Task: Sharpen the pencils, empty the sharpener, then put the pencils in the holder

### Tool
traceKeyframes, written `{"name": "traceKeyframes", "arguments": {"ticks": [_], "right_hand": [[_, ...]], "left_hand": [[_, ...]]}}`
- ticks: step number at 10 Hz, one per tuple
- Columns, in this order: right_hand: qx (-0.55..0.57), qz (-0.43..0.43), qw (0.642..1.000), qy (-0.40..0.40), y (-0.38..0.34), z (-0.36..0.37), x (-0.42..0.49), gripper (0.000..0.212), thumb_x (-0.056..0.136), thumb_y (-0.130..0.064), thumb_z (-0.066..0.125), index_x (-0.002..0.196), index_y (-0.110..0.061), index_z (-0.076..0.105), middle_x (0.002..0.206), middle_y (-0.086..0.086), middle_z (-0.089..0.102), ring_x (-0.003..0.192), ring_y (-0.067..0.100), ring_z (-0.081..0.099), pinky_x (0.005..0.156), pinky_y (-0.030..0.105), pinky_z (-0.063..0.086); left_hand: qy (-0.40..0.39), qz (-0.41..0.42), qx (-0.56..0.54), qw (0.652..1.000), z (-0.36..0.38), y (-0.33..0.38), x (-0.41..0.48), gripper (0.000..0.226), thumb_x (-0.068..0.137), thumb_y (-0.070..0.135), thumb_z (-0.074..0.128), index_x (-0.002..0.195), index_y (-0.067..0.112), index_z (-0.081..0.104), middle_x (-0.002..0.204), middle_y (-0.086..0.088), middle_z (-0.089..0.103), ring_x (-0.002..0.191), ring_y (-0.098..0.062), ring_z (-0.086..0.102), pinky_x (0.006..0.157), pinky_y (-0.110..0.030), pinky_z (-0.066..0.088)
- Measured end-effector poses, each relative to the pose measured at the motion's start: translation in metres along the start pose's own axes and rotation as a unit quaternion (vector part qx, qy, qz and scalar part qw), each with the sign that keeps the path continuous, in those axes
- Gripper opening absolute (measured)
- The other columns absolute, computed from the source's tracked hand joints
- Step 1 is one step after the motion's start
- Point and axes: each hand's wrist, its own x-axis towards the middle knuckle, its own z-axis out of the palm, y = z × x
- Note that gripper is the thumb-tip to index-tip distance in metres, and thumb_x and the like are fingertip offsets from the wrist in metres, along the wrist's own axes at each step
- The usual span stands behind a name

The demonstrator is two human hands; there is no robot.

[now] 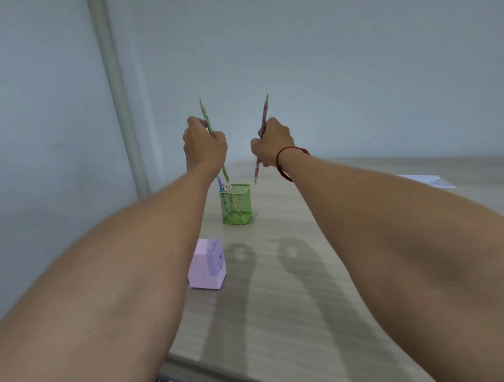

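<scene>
- A person's left hand (204, 143) closes in a fist round a green pencil (205, 113), point up. Its blunt lower end reaches the mouth of the green mesh holder (236, 205).
- The right hand (271, 143), a red cord (284, 155) at the wrist, grips a pink pencil (264, 109) the same way. That pencil's lower end hangs just to the right of the holder's rim, not over it.
- A third pencil (221, 185) leans inside the holder, which stands on the pale wood worktop (284, 323). The lilac sharpener (206, 265) sits nearer the person, and a sheet of paper (429, 180) lies far to the right.
- This looks like the closing step, with sharpened points showing on both held pencils.
- It is best done one pencil at a time: the green one lowers straight down until it touches bottom, and only then do the fingers let go.
- The pink pencil needs to shift left over the opening before it descends.
- The light mesh holder could tip if a pencil catches the rim or knocks the one leaning inside, so a gentle, upright entry serves best.
</scene>
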Motion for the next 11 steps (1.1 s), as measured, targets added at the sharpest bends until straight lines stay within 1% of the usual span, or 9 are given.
{"name": "traceKeyframes", "arguments": {"ticks": [3,4,5,6,7,8,9,10,11], "right_hand": [[0.054,0.012,0.998,0.028,0.034,0.070,0.048,0.013,0.089,-0.018,0.062,0.091,-0.014,0.049,0.108,0.010,0.067,0.091,0.033,0.070,0.085,0.043,0.057],[0.043,0.001,0.998,0.048,0.051,0.089,0.055,0.013,0.090,-0.019,0.061,0.090,-0.014,0.049,0.097,0.005,0.062,0.088,0.030,0.068,0.084,0.041,0.056],[0.025,0.001,0.998,0.053,0.062,0.102,0.059,0.013,0.091,-0.016,0.060,0.102,-0.011,0.056,0.103,0.007,0.062,0.089,0.025,0.061,0.078,0.029,0.048],[0.007,0.005,0.999,0.045,0.070,0.111,0.057,0.023,0.089,-0.012,0.058,0.112,-0.010,0.055,0.111,0.010,0.066,0.100,0.027,0.065,0.077,0.027,0.045],[-0.015,0.015,0.999,0.039,0.073,0.116,0.053,0.021,0.093,-0.020,0.055,0.112,-0.012,0.060,0.113,0.008,0.065,0.102,0.026,0.064,0.076,0.026,0.043],[-0.039,0.035,0.999,0.013,0.075,0.120,0.051,0.026,0.092,-0.026,0.054,0.108,-0.011,0.066,0.112,0.009,0.066,0.099,0.028,0.065,0.075,0.027,0.046],[-0.068,0.053,0.996,-0.038,0.076,0.121,0.047,0.025,0.088,-0.023,0.057,0.106,-0.009,0.067,0.111,0.012,0.066,0.091,0.030,0.064,0.082,0.034,0.054],[-0.100,0.061,0.990,-0.080,0.069,0.112,0.042,0.011,0.088,-0.017,0.058,0.088,-0.006,0.061,0.097,0.012,0.061,0.077,0.027,0.055,0.065,0.027,0.049],[-0.107,0.067,0.987,-0.097,0.059,0.094,0.034,0.027,0.089,-0.015,0.059,0.068,-0.012,0.042,0.072,0.002,0.046,0.071,0.023,0.051,0.050,0.024,0.035]], "left_hand": [[-0.009,-0.025,0.052,0.998,0.050,-0.061,0.027,0.031,0.082,0.022,0.058,0.109,0.008,0.053,0.108,-0.009,0.063,0.090,-0.025,0.061,0.072,-0.030,0.043],[-0.014,-0.030,0.085,0.996,0.063,-0.080,0.030,0.031,0.081,0.023,0.059,0.108,0.008,0.055,0.109,-0.009,0.062,0.089,-0.024,0.055,0.072,-0.029,0.039],[-0.022,-0.034,0.105,0.994,0.071,-0.095,0.033,0.027,0.079,0.025,0.059,0.101,0.008,0.060,0.103,-0.008,0.065,0.092,-0.028,0.062,0.072,-0.032,0.044],[-0.036,-0.027,0.118,0.992,0.075,-0.107,0.032,0.025,0.079,0.028,0.057,0.088,0.008,0.067,0.091,-0.009,0.068,0.082,-0.030,0.065,0.068,-0.030,0.047],[-0.046,-0.011,0.132,0.990,0.076,-0.112,0.030,0.025,0.081,0.029,0.055,0.086,0.009,0.068,0.091,-0.009,0.068,0.081,-0.030,0.065,0.068,-0.031,0.048],[-0.071,-0.016,0.148,0.986,0.076,-0.116,0.028,0.024,0.079,0.029,0.058,0.087,0.009,0.067,0.091,-0.008,0.068,0.082,-0.029,0.064,0.069,-0.031,0.048],[-0.125,-0.035,0.161,0.978,0.080,-0.123,0.025,0.025,0.075,0.028,0.062,0.092,0.009,0.067,0.094,-0.009,0.068,0.084,-0.029,0.066,0.071,-0.032,0.051],[-0.182,-0.087,0.152,0.968,0.080,-0.122,0.021,0.033,0.075,0.031,0.067,0.100,0.010,0.064,0.101,-0.010,0.066,0.088,-0.029,0.067,0.077,-0.038,0.057],[-0.201,-0.122,0.159,0.959,0.075,-0.114,0.019,0.043,0.073,0.030,0.069,0.108,0.009,0.058,0.108,-0.012,0.062,0.096,-0.029,0.066,0.083,-0.040,0.057]]}}
